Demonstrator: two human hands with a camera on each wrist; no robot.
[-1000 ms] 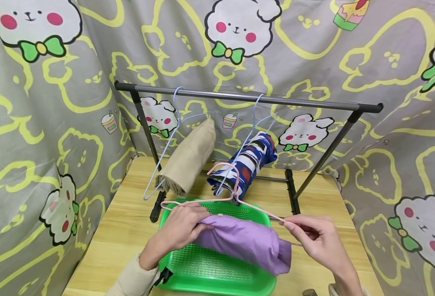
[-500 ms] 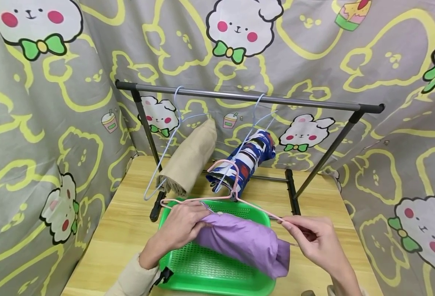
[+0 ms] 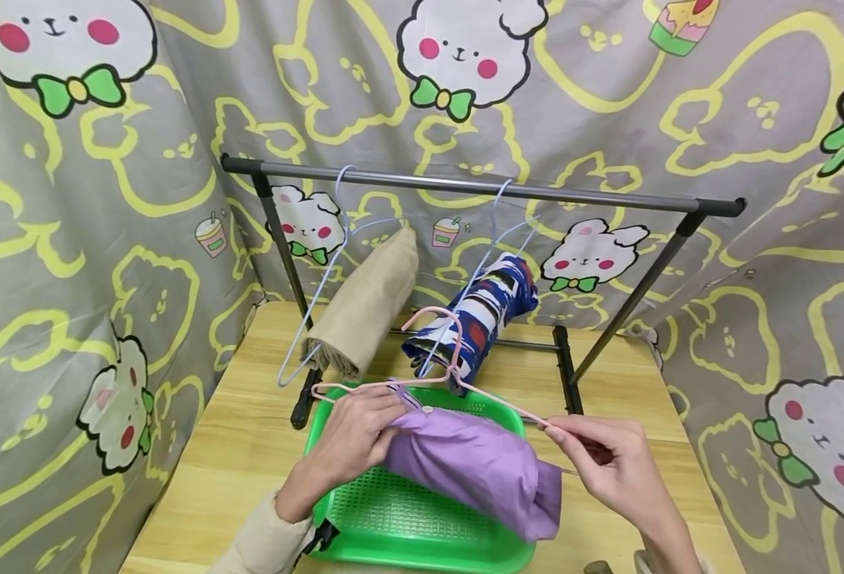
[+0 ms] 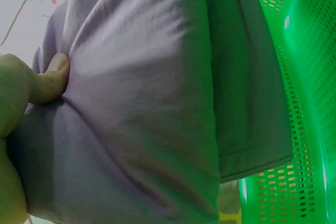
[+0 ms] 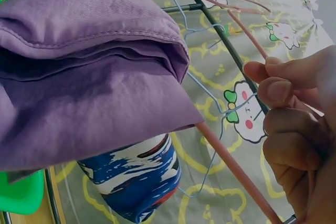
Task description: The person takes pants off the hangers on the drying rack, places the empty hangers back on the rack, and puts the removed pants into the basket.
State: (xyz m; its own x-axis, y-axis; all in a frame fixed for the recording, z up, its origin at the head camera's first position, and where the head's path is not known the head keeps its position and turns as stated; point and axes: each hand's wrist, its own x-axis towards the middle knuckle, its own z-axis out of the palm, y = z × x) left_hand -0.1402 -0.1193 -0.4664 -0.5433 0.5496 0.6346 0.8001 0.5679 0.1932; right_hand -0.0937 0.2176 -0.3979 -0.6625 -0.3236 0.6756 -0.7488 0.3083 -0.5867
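From the head camera I see the left hand (image 3: 355, 430) gripping one end of a purple garment (image 3: 475, 466), its fingers curled closely over the cloth. The right hand (image 3: 611, 462) pinches one sloping arm of a pink hanger (image 3: 456, 371) between thumb and index finger. The garment hangs folded over the hanger's lower bar, above a green basket (image 3: 422, 552) on the wooden desk (image 3: 202, 486). Behind them I have a dark metal rack (image 3: 422, 183). Two blue hangers (image 3: 321, 283) hook over its rail, one carrying a beige garment (image 3: 364, 307), the other a blue patterned garment (image 3: 489, 307).

On the left wrist camera I get the thumb bent against the purple cloth, creasing it; I cannot make out the rest of that hand's fingertips from here. The basket's perforated wall fills the far edge.

Through the right wrist camera I see thumb and index tip together on the pink hanger's upper arm, the other fingers curled in. The lower bar comes out from under the purple cloth near them, and the patterned garment shows beyond.
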